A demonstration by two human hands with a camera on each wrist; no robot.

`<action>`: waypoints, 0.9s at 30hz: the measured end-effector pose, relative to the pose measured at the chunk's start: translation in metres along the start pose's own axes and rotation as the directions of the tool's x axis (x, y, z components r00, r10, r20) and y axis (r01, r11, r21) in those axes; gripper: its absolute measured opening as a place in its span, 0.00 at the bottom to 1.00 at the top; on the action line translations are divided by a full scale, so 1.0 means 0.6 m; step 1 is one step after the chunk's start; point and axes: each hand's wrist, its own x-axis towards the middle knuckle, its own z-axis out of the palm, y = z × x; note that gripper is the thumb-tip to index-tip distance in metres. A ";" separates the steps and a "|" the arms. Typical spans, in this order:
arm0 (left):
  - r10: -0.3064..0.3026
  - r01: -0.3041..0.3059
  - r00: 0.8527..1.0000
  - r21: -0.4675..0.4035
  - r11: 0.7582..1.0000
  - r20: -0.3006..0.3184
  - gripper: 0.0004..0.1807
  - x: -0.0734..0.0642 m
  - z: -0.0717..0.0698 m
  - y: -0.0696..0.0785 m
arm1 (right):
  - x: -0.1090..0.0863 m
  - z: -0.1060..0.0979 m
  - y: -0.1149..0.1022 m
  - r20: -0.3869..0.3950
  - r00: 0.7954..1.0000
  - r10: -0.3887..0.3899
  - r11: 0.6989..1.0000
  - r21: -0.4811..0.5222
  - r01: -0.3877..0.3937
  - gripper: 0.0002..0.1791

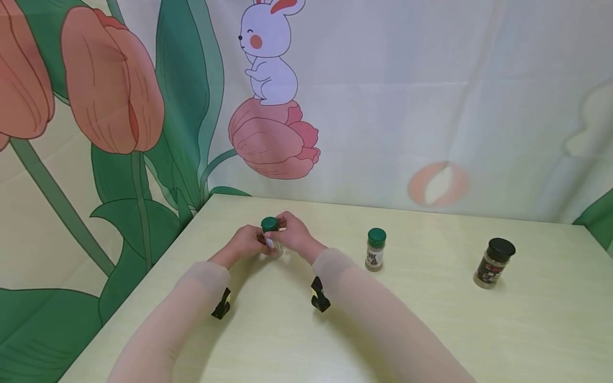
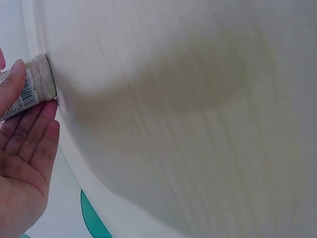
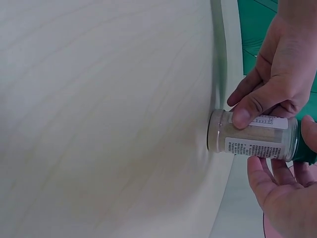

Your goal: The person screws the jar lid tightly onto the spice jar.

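Note:
Toward the back left of the table, both hands are at a small clear spice jar [image 1: 279, 249] with a green lid [image 1: 270, 224]. My left hand [image 1: 244, 242] grips the lower body of the jar, its thumb across the label. Around the top is my right hand [image 1: 294, 234], its thumb on the green lid. In the right wrist view the jar [image 3: 252, 136] shows pale brown contents and a white label with a barcode. Its base is right at the tabletop. The left wrist view shows the left hand [image 2: 29, 163] beside the jar's lower end.
Right of the hands stands another green-lidded spice jar [image 1: 375, 250] with a white label. Farther right is a black-lidded jar [image 1: 494, 263] with a dark label. The pale wooden table [image 1: 431, 330] meets a curtain [image 1: 383, 106] printed with tulips and a rabbit.

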 end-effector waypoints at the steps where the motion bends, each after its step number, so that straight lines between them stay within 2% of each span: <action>1: 0.001 -0.001 1.000 0.000 1.000 -0.001 0.17 0.001 0.000 0.001 | -0.001 -0.001 0.000 -0.004 1.000 -0.001 1.000 0.001 0.001 0.23; 7: 0.015 -0.015 1.000 0.000 1.000 0.003 0.16 0.003 0.001 0.004 | -0.002 -0.007 -0.001 0.011 1.000 0.002 1.000 -0.004 -0.002 0.25; 12: 0.024 -0.024 1.000 0.005 1.000 0.002 0.17 0.002 0.002 0.002 | 0.004 -0.018 0.002 0.112 0.994 0.005 1.000 0.030 -0.008 0.30; 15: 0.019 -0.019 1.000 0.005 1.000 0.001 0.18 0.002 0.002 0.000 | 0.007 -0.020 0.002 0.146 0.989 -0.001 0.999 0.033 -0.004 0.29; 22: 0.010 -0.010 1.000 0.024 1.000 0.014 0.18 0.005 0.002 0.001 | 0.007 -0.017 0.004 0.119 0.993 -0.001 1.000 0.005 0.001 0.26; 27: 0.011 -0.011 1.000 0.022 1.000 -0.001 0.18 0.005 0.001 -0.003 | 0.007 -0.009 0.006 0.088 0.996 -0.015 1.000 -0.012 0.016 0.25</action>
